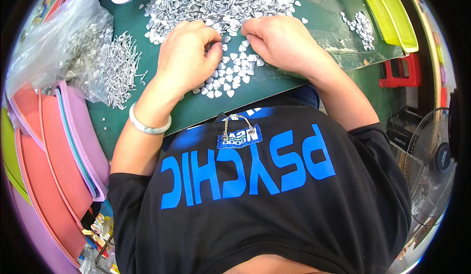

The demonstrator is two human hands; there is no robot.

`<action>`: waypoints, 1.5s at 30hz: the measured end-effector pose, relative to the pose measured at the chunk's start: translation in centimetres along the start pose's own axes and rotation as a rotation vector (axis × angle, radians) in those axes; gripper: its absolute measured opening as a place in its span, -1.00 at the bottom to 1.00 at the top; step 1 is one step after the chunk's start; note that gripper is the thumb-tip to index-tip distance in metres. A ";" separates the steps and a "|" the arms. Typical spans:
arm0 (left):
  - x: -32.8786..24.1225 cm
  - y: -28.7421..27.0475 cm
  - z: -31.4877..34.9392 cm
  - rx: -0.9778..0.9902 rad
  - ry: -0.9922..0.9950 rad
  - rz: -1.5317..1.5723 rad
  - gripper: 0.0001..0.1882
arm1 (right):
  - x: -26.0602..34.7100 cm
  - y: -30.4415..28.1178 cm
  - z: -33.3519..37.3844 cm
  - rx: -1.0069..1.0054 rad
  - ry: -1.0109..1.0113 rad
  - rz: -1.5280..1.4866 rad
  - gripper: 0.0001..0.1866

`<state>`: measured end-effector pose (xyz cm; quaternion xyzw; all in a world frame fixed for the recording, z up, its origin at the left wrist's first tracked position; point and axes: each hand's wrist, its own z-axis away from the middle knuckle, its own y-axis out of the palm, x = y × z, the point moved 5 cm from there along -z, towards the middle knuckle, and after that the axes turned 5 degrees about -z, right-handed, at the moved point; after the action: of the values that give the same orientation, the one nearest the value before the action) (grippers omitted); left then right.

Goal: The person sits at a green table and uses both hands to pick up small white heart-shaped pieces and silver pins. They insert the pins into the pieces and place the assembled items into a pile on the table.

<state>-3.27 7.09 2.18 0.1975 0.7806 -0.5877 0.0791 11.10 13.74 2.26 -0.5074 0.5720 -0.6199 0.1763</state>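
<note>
A big pile of silver heart-shaped pieces (221, 2) covers the far middle of the green table (324, 12). At its near edge my left hand (189, 53) has its fingers curled and its thumb close to the index finger. My right hand (282, 43) faces it, thumb and index finger drawn together beside the pile. Whatever either hand pinches is too small or hidden to make out. Between and below both hands, a smaller spread of loose silver hearts (230, 73) lies near the table's front edge. A bangle (149, 122) circles my left wrist.
Left of my hands lie a heap of thin silver metal pieces (120, 70) and a clear plastic bag (78, 38). Stacked plastic baskets (54, 146) stand at the left. At the right are small hearts (362, 29), a yellow-green tray (390, 16), a red stool (400, 71) and a fan (429, 166).
</note>
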 end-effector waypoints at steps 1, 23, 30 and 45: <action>-0.1 0.0 -0.1 0.006 -0.030 0.013 -0.89 | 0.0 0.1 -0.1 -0.027 0.000 -0.011 -0.88; -0.4 0.2 0.3 -0.005 -0.107 0.059 -0.90 | 0.4 0.8 -0.3 -0.034 -0.030 -0.012 -0.82; -1.2 1.0 0.3 -0.006 -0.052 0.041 -0.90 | 0.6 1.0 -0.7 0.034 -0.019 0.029 -0.86; -1.5 1.5 0.0 0.047 -0.078 0.082 -0.90 | -0.1 0.5 0.3 0.010 -0.070 -0.107 -0.89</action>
<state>-1.28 7.12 1.43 0.2081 0.7541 -0.6094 0.1289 11.27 13.54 1.74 -0.5577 0.5344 -0.6133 0.1651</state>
